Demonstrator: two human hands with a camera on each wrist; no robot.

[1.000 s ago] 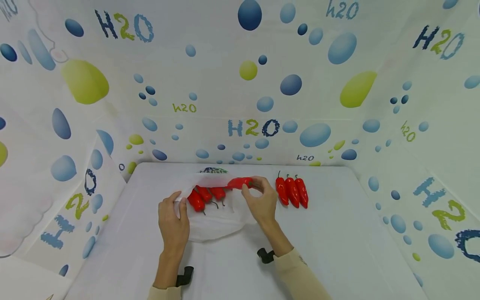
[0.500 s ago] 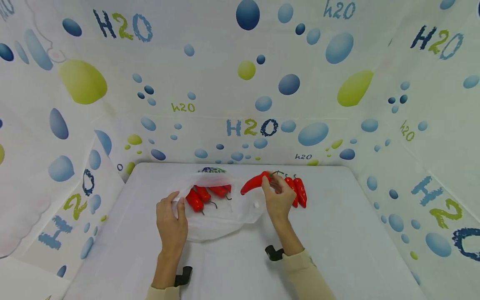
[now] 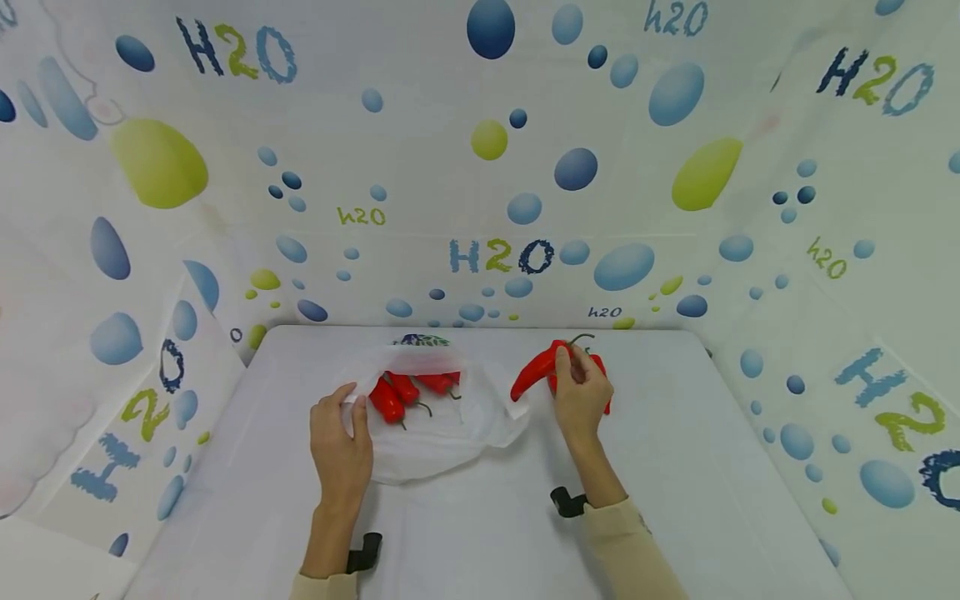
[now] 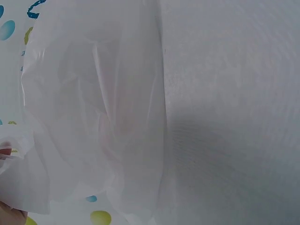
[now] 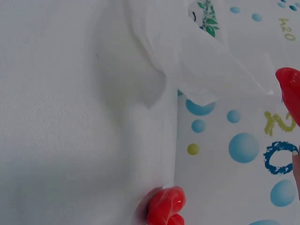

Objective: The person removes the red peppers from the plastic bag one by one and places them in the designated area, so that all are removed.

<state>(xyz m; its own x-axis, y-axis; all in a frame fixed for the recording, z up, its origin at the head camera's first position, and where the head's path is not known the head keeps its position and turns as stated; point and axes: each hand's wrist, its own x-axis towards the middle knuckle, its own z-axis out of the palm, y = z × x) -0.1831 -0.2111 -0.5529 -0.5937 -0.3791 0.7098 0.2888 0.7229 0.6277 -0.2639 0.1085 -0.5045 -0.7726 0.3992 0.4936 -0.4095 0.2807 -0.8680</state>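
A white plastic bag (image 3: 442, 450) lies on the table with its mouth toward me. Inside the opening show several red peppers (image 3: 387, 403), stems pointing out. My left hand (image 3: 341, 437) holds the left edge of the bag's mouth between thumb and fingers; in the left wrist view the thin bag wall (image 4: 93, 122) fills the left half. Right of the bag, my right hand (image 3: 583, 396) pinches a long red pepper (image 3: 534, 372) near its green stem, its tip pointing down left. Its tip end (image 5: 290, 91) appears at the right edge of the right wrist view.
More red peppers (image 3: 599, 364) lie on the table behind the right hand, mostly hidden by it; their ends (image 5: 166, 204) show low in the right wrist view. The white table (image 3: 465, 542) meets a backdrop printed with drops and lettering (image 3: 502, 256).
My right hand has drawn the pepper away from the bag's mouth to the right, toward the peppers on the table, its tip swinging downward. The left hand stays at the bag's edge.
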